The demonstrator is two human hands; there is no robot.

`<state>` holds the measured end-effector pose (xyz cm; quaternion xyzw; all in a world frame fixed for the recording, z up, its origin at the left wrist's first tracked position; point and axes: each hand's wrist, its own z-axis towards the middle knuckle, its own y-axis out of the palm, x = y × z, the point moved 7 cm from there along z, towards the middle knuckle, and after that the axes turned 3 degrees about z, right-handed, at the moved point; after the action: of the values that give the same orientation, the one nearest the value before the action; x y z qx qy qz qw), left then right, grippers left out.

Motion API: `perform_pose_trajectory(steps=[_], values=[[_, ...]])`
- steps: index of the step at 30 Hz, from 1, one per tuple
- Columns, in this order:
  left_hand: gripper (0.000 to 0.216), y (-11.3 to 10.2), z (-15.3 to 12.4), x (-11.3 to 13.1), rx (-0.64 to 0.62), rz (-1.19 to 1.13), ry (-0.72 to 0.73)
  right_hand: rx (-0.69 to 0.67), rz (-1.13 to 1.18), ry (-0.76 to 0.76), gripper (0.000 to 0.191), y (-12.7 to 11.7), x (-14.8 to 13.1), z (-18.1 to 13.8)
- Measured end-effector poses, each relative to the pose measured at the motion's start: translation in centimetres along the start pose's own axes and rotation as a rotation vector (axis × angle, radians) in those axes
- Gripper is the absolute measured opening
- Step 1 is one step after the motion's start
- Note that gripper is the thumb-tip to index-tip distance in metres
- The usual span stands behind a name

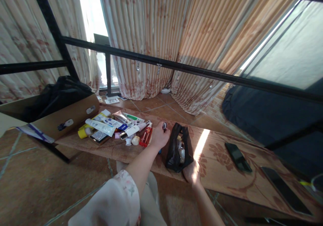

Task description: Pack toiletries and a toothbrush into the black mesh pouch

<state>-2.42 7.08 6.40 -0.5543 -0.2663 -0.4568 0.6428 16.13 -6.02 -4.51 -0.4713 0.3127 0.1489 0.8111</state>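
My left hand [159, 137] is closed around a small dark item with a round, pale-ringed end [164, 126]; the rest of it is hidden by my fingers. Just to its right stands a black mesh bag [172, 155], its top gaping, with several small bottles [181, 150] inside. My right hand [193, 171] grips the bag's lower right corner. Left of my left hand lies a pile of cosmetics: a red bottle [145, 135], a white tube [101, 127], a yellow-capped tube [84, 132] and a glittery flat case [99, 137].
A cloth-covered bench [214, 165] carries everything. At its left end is a cardboard box [68, 118] holding black fabric [60, 89]. A phone [238, 157] and a dark flat tablet-like device [285, 189] lie on the right. A black metal rail [151, 60] crosses before the curtains [156, 20].
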Motion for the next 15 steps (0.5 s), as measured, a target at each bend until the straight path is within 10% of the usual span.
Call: perform_pose_trajectory(steps=[15], values=[[0.019, 1.0, 0.2, -0.58, -0.058, -0.241, -0.031, 0.028, -0.028, 0.033, 0.029, -0.43, -0.81, 0.11]])
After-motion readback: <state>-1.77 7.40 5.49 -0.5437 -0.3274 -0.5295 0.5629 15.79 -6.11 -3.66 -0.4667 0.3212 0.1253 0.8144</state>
